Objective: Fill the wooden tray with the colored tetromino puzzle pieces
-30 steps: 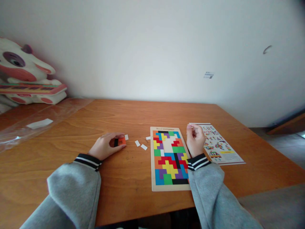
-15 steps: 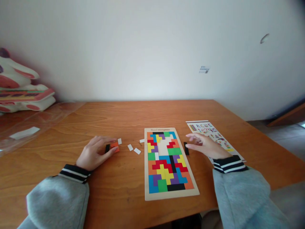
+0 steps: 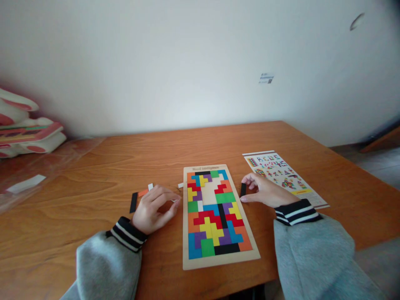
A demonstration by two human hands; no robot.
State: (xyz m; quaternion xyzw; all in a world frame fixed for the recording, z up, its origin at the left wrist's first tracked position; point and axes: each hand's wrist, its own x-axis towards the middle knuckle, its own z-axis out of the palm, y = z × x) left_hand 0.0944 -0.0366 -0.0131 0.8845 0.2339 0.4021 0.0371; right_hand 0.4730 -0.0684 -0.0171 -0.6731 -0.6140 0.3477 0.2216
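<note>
The puzzle board point(image 3: 208, 194) lies near the front edge of the table point(image 3: 167, 252). By its right edge, the right hand point(image 3: 264, 191) pinches a black block point(image 3: 243, 190). By its left edge, the left hand point(image 3: 154, 209) is nearly closed at a white piece point(image 3: 174, 201); I cannot tell if it's held.

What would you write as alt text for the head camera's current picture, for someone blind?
A wooden board of coloured pieces, with a gap in its upper half, lies between a person's hands. The right hand grips a black piece; the left hand is near small white pieces.
</note>
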